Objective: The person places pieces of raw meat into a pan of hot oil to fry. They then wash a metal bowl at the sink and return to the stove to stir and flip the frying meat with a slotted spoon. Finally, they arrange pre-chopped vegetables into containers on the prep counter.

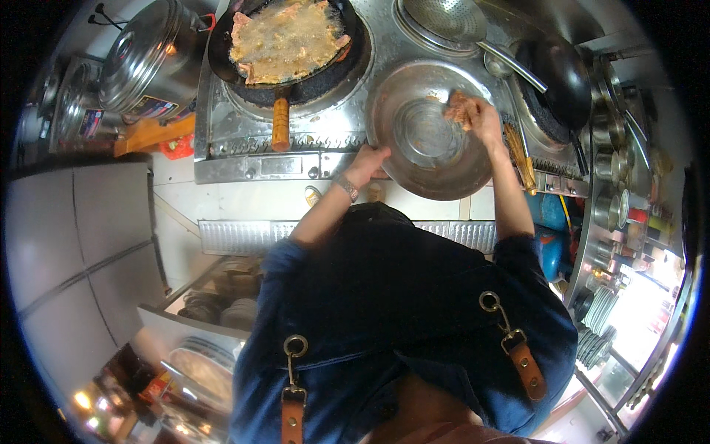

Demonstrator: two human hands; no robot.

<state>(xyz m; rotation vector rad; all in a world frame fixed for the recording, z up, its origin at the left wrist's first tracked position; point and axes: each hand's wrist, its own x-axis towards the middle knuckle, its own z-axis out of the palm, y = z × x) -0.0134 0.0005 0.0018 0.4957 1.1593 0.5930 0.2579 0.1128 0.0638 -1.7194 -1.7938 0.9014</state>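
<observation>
A wide, shallow metal bowl is tilted over the front of the stove. My left hand grips its near left rim, with the thumb lying along the edge. Inside the bowl's right side, my right hand pinches a ragged reddish-brown piece of meat. The rest of the bowl shows bare metal with wet smears. To the left, a black frying pan with a wooden handle sits on a burner. Pinkish meat pieces bubble there in foaming oil.
A perforated skimmer and a ladle lie behind the bowl. On the right are a black wok and a bamboo brush. A large lidded pot stands at left. Below me is an open drawer of dishes.
</observation>
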